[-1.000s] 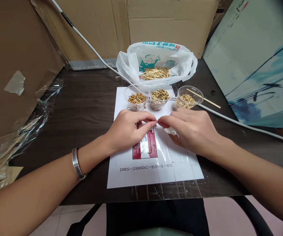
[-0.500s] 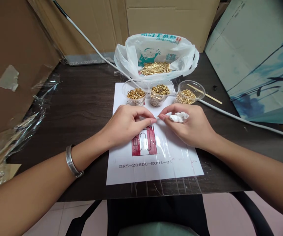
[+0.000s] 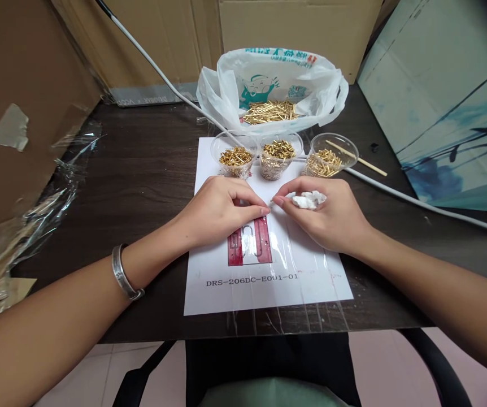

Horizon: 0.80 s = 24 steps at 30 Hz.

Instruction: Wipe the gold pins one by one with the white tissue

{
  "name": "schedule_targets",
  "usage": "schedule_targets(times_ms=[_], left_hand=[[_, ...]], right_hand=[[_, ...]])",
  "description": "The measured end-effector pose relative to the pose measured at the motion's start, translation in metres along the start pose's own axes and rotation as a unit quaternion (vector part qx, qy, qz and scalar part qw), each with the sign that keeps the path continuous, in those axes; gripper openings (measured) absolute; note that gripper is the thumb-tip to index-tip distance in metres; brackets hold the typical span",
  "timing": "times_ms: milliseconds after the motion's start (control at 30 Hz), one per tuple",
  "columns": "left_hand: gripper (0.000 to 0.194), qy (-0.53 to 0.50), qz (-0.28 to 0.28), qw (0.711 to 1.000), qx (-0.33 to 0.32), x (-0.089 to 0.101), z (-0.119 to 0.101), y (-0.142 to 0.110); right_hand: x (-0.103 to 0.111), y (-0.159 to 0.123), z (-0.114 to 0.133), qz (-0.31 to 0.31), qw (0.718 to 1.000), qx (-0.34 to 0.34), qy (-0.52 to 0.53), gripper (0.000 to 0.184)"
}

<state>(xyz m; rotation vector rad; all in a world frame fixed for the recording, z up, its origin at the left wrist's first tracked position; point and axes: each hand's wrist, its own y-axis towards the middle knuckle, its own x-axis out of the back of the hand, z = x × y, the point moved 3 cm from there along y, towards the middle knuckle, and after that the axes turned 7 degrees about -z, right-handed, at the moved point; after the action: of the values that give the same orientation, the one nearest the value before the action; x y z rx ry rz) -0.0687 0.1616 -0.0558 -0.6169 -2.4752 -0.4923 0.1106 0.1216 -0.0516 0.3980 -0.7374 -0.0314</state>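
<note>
My left hand (image 3: 221, 212) is over the white printed sheet (image 3: 209, 297), thumb and forefinger pinched together. Whatever lies between those tips is too small to make out. Close by on the right, my right hand (image 3: 332, 217) also pinches with thumb and forefinger, and a tiny thin piece seems to show at the tips. A crumpled white tissue (image 3: 309, 199) is tucked in that same hand. The two sets of fingertips almost meet. Below them is a red and white printed picture (image 3: 262, 243) on the sheet, partly covered by my left hand.
Three clear cups of small brass-coloured pins stand behind my hands: left (image 3: 235, 158), middle (image 3: 278, 155) and right (image 3: 326, 161). A wooden stick (image 3: 373, 167) leans by the right cup. Behind is a white plastic bag (image 3: 218, 93) with longer pins. A white cable (image 3: 421, 204) crosses the table.
The camera view has shifted slightly. Both hands keep their pinch, with the fingertips in nearly the same place over the sheet.
</note>
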Motion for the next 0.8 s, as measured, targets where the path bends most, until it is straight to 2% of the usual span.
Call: schedule_targets(times_ms=[800], left_hand=[[0.007,0.054,0.037,0.998,-0.017,-0.0006,-0.0008,0.0009]], right_hand=[[-0.0058,0.0010,-0.0015,0.088,0.996,-0.025,0.015,0.018]])
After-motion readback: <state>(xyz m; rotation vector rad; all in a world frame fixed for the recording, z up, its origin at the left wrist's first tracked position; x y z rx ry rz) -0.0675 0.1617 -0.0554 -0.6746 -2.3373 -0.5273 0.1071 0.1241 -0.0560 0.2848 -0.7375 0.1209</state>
